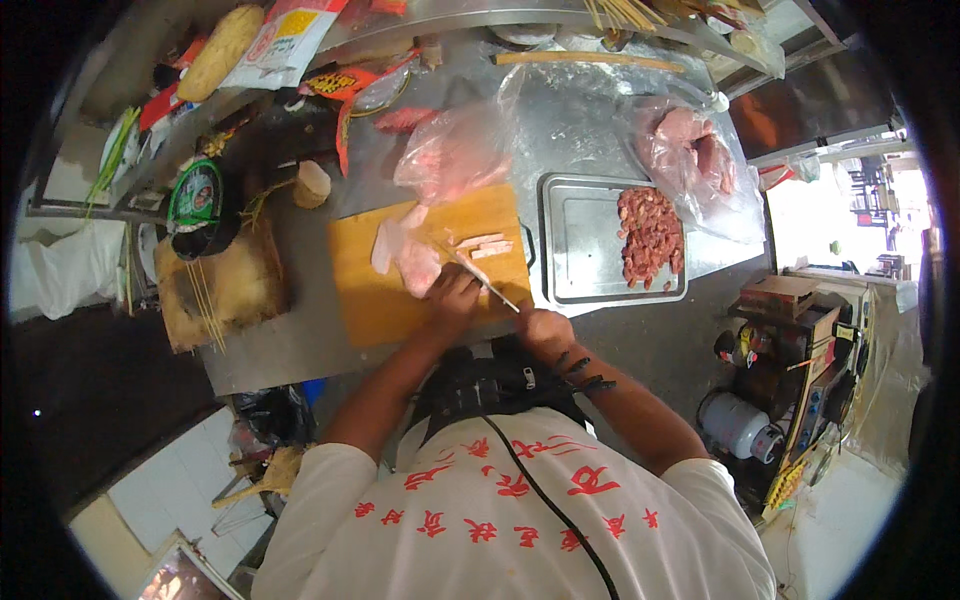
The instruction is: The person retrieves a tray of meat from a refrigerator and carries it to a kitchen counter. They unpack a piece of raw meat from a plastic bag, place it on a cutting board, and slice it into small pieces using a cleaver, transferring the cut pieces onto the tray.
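A wooden cutting board (360, 300) lies on the metal worktop before me. My right hand (547, 330) grips the handle of a knife (484, 277), whose blade slants up and left over the board. Beside the blade, the curled fingers of my left hand (456, 291) press on a pale slab of fatty meat (418, 266); the fingertips are partly hidden. Another pale piece (384, 244) lies to its left. Several cut strips (491, 246) rest to the right of the blade. A metal tray (581, 247) right of the board holds diced red meat (651, 236) along its right side.
Behind the board sits a clear plastic bag of meat (457, 157); another meat bag (690, 161) overlaps the tray's far right corner. To the left are a stained board (225, 300) with skewers and a green-rimmed black container (196, 199). A gas cylinder (739, 427) stands lower right.
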`<action>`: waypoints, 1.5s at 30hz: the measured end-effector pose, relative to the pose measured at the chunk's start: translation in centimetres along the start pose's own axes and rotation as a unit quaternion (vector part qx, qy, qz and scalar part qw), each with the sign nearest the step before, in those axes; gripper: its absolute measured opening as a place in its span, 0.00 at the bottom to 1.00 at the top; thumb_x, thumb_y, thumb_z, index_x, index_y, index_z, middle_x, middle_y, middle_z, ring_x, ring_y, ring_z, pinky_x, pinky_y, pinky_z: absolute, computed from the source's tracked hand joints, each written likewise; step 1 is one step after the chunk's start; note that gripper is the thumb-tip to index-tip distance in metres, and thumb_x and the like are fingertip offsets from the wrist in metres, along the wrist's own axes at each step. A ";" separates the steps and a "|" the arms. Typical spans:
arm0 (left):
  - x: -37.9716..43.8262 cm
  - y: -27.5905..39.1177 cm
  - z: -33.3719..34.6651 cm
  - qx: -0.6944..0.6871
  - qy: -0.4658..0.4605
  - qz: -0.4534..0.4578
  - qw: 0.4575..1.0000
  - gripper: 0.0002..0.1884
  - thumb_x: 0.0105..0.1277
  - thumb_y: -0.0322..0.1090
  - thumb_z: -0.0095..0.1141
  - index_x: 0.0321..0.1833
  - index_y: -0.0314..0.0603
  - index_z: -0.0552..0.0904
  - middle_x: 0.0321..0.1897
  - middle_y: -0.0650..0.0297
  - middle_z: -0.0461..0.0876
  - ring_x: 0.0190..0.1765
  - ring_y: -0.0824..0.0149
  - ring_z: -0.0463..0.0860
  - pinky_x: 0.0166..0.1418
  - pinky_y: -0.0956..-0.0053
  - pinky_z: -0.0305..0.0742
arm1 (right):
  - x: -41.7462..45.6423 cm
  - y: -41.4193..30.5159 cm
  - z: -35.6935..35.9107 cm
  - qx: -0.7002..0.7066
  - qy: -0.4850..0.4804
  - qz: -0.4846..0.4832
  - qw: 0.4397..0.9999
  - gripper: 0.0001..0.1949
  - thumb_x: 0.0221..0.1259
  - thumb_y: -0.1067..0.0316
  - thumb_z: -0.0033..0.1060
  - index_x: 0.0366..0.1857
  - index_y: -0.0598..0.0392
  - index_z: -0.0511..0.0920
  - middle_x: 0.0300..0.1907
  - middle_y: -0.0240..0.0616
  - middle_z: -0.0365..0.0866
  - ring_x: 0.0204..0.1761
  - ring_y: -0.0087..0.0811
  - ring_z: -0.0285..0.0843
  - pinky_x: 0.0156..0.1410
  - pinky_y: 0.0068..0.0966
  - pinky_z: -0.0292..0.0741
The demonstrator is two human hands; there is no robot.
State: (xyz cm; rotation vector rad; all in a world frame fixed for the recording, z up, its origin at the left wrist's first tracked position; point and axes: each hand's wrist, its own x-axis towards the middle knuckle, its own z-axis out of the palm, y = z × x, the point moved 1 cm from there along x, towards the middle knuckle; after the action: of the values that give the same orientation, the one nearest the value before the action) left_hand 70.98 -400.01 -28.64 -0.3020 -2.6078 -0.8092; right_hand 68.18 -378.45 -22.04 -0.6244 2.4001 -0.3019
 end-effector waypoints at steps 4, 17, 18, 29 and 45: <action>-0.9 0.2 -0.2 -0.004 -0.021 -0.024 0.999 0.09 0.62 0.30 0.65 0.45 0.41 0.89 0.45 0.58 0.86 0.51 0.51 0.85 0.53 0.57 0.84 | 0.1 0.4 0.2 0.023 0.018 -0.012 1.000 0.14 0.78 0.54 0.49 0.51 0.51 0.78 0.31 0.53 0.88 0.38 0.59 0.88 0.43 0.54 0.82; 1.5 -0.5 -0.8 -0.019 -0.093 -0.117 0.989 0.08 0.68 0.36 0.67 0.39 0.39 0.88 0.44 0.57 0.87 0.52 0.54 0.85 0.54 0.60 0.82 | -2.9 2.3 -2.2 0.097 0.116 0.070 0.986 0.15 0.79 0.53 0.53 0.51 0.53 0.83 0.32 0.59 0.85 0.39 0.64 0.85 0.44 0.55 0.80; 1.5 -0.6 -1.1 -0.096 -0.100 -0.196 0.971 0.10 0.70 0.39 0.67 0.42 0.39 0.88 0.47 0.57 0.87 0.54 0.55 0.85 0.56 0.60 0.81 | -2.7 2.5 -2.3 0.126 0.161 0.047 0.978 0.14 0.79 0.54 0.58 0.45 0.54 0.82 0.24 0.53 0.84 0.29 0.56 0.85 0.33 0.48 0.79; 5.8 -0.6 -1.7 -0.822 -0.085 -0.458 0.329 0.32 0.81 0.63 0.48 0.74 0.45 0.74 0.66 0.58 0.81 0.68 0.54 0.79 0.75 0.49 0.72 | -1.0 4.7 -4.2 0.733 -0.229 0.149 0.622 0.17 0.74 0.50 0.69 0.38 0.46 0.72 0.19 0.24 0.66 0.15 0.18 0.62 0.20 0.23 0.64; 12.6 -2.7 -1.1 -0.068 -0.224 -0.106 0.966 0.17 0.71 0.32 0.60 0.61 0.40 0.86 0.54 0.50 0.89 0.56 0.50 0.87 0.63 0.55 0.80 | -2.8 8.5 -5.2 0.735 -0.050 0.208 0.643 0.12 0.78 0.52 0.63 0.42 0.44 0.74 0.20 0.25 0.69 0.14 0.19 0.59 0.21 0.24 0.67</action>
State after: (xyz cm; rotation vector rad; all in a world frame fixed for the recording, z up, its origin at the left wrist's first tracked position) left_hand 59.16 -401.70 -23.79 -0.2734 -3.0492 -1.1065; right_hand 63.74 -369.45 -19.58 0.6539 1.3271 -1.6491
